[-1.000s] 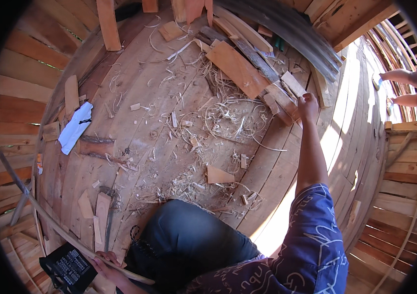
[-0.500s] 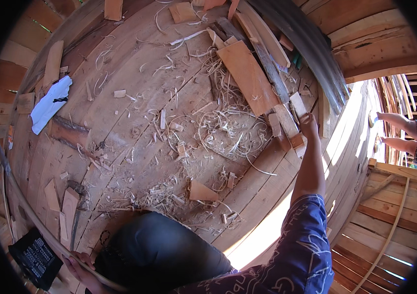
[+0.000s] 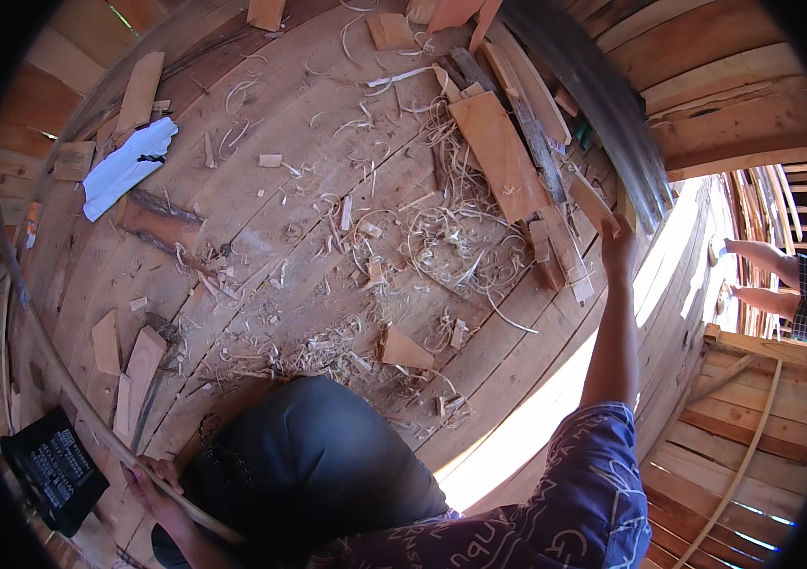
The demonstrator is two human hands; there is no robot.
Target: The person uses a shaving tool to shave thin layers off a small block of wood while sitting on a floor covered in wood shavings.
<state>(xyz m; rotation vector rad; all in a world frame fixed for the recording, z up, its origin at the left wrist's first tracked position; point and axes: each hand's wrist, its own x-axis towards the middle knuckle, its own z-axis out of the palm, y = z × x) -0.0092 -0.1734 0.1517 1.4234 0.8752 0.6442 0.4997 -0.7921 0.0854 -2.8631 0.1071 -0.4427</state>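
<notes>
Flat wood piece (image 3: pixel 591 201): at the far right of the work area, angled beside the wide board (image 3: pixel 498 156), its near end in the right hand (image 3: pixel 618 239).
Right hand: fingers closed on that end; a firm pinch, with the far tip lifted clear of neighbouring offcuts (image 3: pixel 565 251), would suit.
Left hand (image 3: pixel 155 482): wrapped around a long curved strip (image 3: pixel 72 387), best kept steady past the knee (image 3: pixel 318 436).
Edges: corrugated sheet (image 3: pixel 603 104) close beyond the piece.
Room: sunlit floorboards (image 3: pixel 522 431) lie along the right forearm, likely the easier side.
</notes>
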